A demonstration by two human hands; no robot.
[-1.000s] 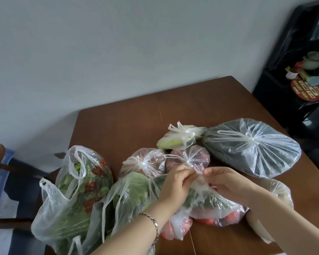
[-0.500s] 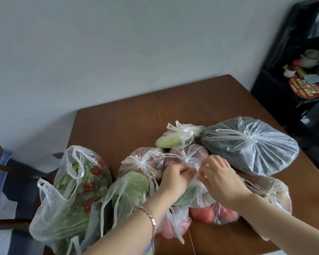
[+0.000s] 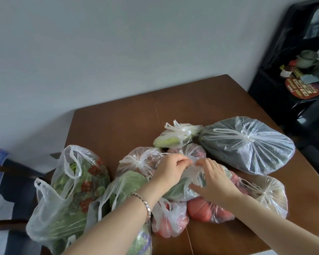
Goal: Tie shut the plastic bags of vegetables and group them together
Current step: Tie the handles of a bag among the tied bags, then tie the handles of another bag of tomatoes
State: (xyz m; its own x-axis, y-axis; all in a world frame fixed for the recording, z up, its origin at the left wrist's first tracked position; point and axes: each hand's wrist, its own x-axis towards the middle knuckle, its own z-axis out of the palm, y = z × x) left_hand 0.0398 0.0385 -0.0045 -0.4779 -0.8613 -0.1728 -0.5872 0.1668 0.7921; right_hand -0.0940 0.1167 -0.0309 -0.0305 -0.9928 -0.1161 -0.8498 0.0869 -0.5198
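Near the table [image 3: 118, 126] front edge, left hand [image 3: 170, 169] and right hand [image 3: 213, 183] pinch the top of one veggie bag [image 3: 179, 190]; tied bags [image 3: 247, 144] lie around

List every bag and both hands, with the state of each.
Dark bag, tied shut.
Pale-green bag, tied shut.
Beige bag, tied shut.
Pinkish bag, tied shut.
Middle bag, handles held, not visibly tied.
Cabbage bag, untied.
Leafy bag, untied, handles loose.
Left hand, pinching the Middle bag handles.
Right hand, gripping the same plastic.
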